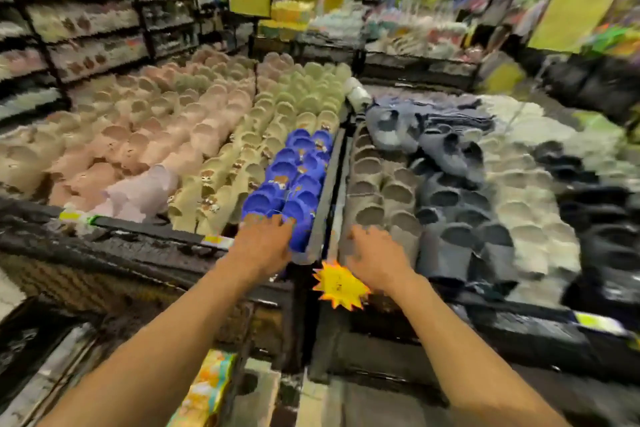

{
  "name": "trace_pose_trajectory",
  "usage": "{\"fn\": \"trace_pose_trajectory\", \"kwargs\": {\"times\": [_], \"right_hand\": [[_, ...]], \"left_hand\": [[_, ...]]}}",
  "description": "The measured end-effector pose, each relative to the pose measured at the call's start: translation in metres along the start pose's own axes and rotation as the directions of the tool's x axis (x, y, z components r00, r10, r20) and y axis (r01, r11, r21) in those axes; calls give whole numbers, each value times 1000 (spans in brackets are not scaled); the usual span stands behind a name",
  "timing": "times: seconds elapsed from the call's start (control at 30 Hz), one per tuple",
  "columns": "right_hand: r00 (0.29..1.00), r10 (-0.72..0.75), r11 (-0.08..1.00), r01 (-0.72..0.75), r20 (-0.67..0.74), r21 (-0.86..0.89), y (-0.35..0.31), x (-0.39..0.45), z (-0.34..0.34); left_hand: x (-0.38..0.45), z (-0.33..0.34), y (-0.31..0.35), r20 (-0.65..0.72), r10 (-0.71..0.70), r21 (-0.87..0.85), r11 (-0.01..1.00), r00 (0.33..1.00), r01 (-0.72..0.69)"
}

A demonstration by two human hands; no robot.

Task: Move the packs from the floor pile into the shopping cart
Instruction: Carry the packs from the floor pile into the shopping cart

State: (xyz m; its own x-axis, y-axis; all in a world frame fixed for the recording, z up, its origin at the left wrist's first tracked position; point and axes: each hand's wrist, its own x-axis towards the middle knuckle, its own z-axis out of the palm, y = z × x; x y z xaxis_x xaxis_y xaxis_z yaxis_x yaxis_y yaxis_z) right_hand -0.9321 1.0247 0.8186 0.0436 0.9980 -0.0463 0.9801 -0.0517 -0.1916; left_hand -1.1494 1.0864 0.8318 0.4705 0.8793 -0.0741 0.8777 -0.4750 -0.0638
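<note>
While outstretched, both hands (320,246) reach over slippers (294,177)

left hand (263,243) at blue slippers (294,177) | right hand (374,253) at grey slippers (388,198) (blurred)

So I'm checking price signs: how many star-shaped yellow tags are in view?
1. The star tag hangs at the front edge between the two bins, just beside the right hand. Others may be hidden or lost in blur.

Retail shop, footwear section. Open display bins (322,198) hold rows of slippers (294,180) sorted by colour, a starburst price tag (341,284) hangs in front, and stocked shelves (79,21) line the aisle.
</note>
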Motion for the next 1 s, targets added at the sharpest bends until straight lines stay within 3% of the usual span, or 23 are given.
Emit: {"fn": "trace_pose_trajectory", "kwargs": {"times": [0.1,0.23,0.43,0.57,0.73,0.87,1.0], "right_hand": [[975,217,976,-217,-51,-4,105,-87,-23],[854,512,858,-514,-94,4,225,-239,-43],[493,856,512,-851,-156,118,340,-467,-62],[211,960,246,-950,-185,193,363,-589,-61],[-115,987,-84,-965,-113,248,374,-703,-56],[-262,961,-234,-941,-90,244,400,-749,-64],[-337,937,-306,-918,-88,251,441,-766,-77]], "left_hand": [[19,-20,126,-29,248,49,968,968,-246],[7,-37,315,-39,551,47,834,834,-549],[-64,-47,569,-83,892,38,448,444,-893],[-117,-47,694,-96,973,61,217,210,-974],[-184,-43,819,-51,995,96,-76,-81,-992],[-204,-41,909,-45,971,47,-234,-237,-971],[-208,-46,986,-29,942,57,-333,-335,-941]]}}
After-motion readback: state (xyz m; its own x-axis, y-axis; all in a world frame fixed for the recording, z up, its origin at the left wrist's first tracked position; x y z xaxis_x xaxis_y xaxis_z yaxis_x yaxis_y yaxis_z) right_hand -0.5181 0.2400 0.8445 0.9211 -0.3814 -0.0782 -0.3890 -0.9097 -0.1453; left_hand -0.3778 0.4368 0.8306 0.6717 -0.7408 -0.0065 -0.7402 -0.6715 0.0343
